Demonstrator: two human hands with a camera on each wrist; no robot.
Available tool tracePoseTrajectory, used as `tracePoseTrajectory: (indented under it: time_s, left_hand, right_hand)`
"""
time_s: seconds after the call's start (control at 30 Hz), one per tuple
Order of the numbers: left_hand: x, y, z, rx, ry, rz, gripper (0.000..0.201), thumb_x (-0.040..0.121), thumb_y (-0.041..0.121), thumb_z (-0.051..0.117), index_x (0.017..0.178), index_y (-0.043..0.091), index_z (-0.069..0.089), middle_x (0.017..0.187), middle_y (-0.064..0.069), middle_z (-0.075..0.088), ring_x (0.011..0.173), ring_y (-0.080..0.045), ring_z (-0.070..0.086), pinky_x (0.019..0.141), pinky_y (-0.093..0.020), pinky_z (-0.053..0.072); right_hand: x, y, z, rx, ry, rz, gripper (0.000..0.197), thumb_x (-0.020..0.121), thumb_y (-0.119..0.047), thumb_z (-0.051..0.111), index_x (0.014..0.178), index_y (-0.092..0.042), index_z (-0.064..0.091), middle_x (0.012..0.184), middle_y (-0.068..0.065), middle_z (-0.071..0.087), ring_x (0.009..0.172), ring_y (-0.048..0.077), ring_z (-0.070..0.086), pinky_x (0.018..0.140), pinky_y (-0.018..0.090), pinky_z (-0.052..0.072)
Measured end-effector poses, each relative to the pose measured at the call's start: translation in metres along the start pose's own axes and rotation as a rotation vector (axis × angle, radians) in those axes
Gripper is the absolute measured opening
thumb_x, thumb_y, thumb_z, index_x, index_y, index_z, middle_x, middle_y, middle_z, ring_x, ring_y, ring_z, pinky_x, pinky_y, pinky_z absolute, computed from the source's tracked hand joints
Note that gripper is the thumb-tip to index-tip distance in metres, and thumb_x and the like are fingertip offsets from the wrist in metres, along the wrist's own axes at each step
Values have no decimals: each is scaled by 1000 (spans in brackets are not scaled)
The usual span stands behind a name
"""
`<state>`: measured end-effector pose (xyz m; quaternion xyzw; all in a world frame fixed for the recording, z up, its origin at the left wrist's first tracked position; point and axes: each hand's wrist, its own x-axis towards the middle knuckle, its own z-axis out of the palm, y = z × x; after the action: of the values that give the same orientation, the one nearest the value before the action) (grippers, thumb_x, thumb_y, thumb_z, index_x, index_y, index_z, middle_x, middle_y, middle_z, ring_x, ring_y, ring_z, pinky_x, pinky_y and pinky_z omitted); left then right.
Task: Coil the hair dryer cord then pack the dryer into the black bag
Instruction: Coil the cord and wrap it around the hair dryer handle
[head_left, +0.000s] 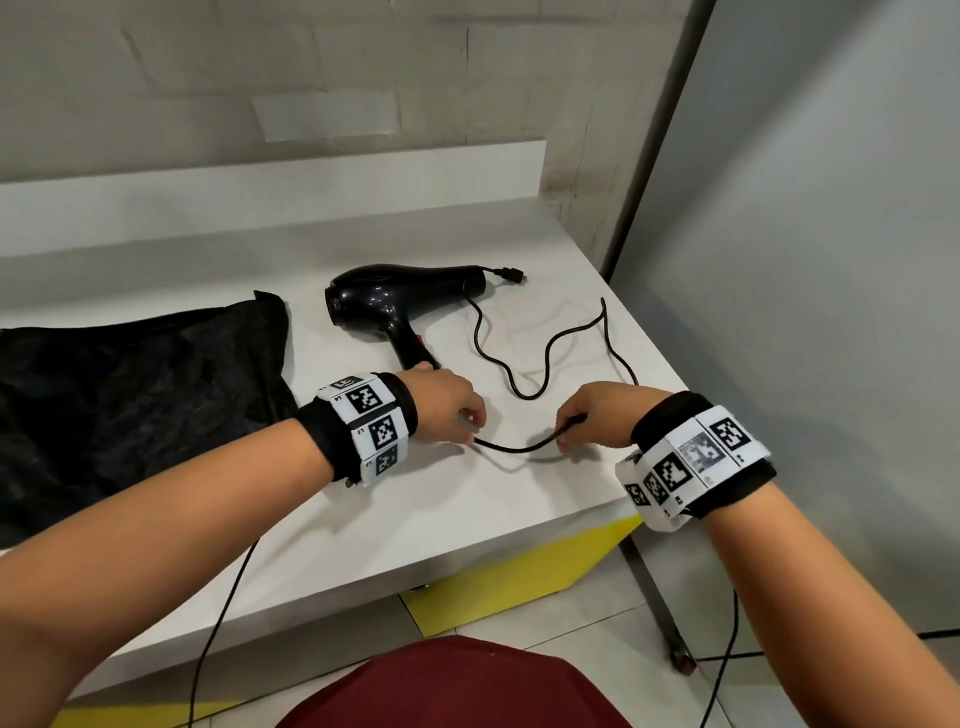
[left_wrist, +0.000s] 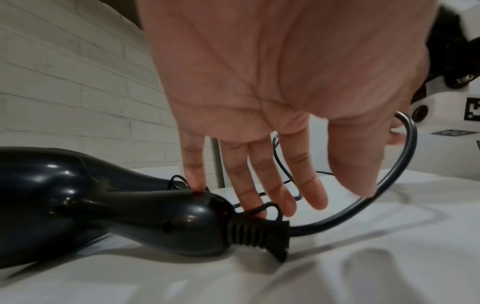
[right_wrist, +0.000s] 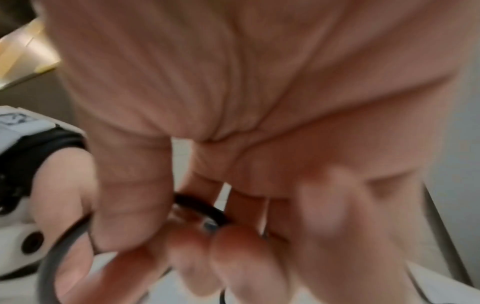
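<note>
The black hair dryer (head_left: 395, 304) lies on its side on the white table (head_left: 467, 525), handle toward me. Its cord (head_left: 519, 448) leaves the handle base, runs between my two hands, then snakes back to the plug (head_left: 511, 275) beside the nozzle. My left hand (head_left: 457, 410) hovers over the handle end (left_wrist: 197, 222) with fingers straight; the little finger touches the handle and the thumb (left_wrist: 361, 164) touches the cord (left_wrist: 405, 156). My right hand (head_left: 582, 421) pinches the cord (right_wrist: 202, 207) between thumb and fingertips. The black bag (head_left: 130, 405) lies flat at the left.
A grey partition (head_left: 779, 260) stands just past the table's right edge, and a tiled wall with a raised ledge (head_left: 260, 192) runs behind. The table's front edge is close under my wrists. A dark red seat (head_left: 457, 686) sits below.
</note>
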<state>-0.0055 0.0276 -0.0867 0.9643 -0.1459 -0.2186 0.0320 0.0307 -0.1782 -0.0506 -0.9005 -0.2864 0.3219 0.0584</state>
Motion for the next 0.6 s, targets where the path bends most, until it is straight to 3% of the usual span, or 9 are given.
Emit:
tracePoseTrajectory:
  time_s: [0.13,0.23,0.3,0.33,0.4,0.43,0.5,0.6]
  left_hand:
    - [-2,-5,3,-8,-41,21,32,89,45,46,110,26,59,121,4,56,113,-21,51,111,-43,27]
    - [-6,-3,-2,-75,39,48,26,95,32,40,107,14,54,114,-7,57,111,-23,50,116,-48,11]
    - [-7,-6,-6,-235,214,81,22,96,25,39,98,10,56,96,-8,63,94,-23,52,109,-42,28]
    - [-9,-8,-10,-328,309,99,21,96,22,40,92,10,57,86,-5,63,85,-20,51,96,-35,37]
    - [-11,-7,-20,-488,473,118,20,94,21,42,81,14,56,70,4,57,71,-8,50,71,-21,38]
    - [-12,-5,-27,-564,552,130,19,91,23,41,76,18,52,66,7,54,64,-1,50,65,-15,36]
    - [-12,-3,-42,-717,684,133,19,88,25,40,70,26,46,62,12,49,58,4,48,61,-8,34]
    - [-11,0,-67,-930,776,119,23,92,22,40,70,26,46,55,13,49,51,4,44,58,-6,34]
  right_hand:
    - [4,-2,-12,248,269,-137,13,87,-13,51,78,-20,57,81,3,58,72,14,50,64,18,39]
    - [4,-6,-23,424,518,-186,17,88,-6,48,75,-16,53,58,-7,47,48,0,47,47,7,34]
    - [5,-7,-31,535,677,-218,23,87,-2,46,72,-18,51,49,-11,46,43,-6,47,46,6,33]
    - [6,-8,-34,588,769,-244,24,86,0,45,72,-19,51,51,-13,48,45,-7,47,48,6,33]
    - [8,-12,-39,679,925,-294,21,85,1,45,85,-18,52,74,-12,53,58,-6,50,56,5,37]
    - [10,-15,-40,710,978,-320,24,84,1,46,98,-18,51,91,-6,51,69,-3,52,60,5,40]
    - [11,-25,-38,722,1082,-367,43,82,1,48,121,-15,42,118,-2,36,89,7,54,67,6,44]
    - [15,-45,-27,666,1222,-471,45,77,-2,47,121,-10,44,124,-1,27,93,10,54,75,13,47]
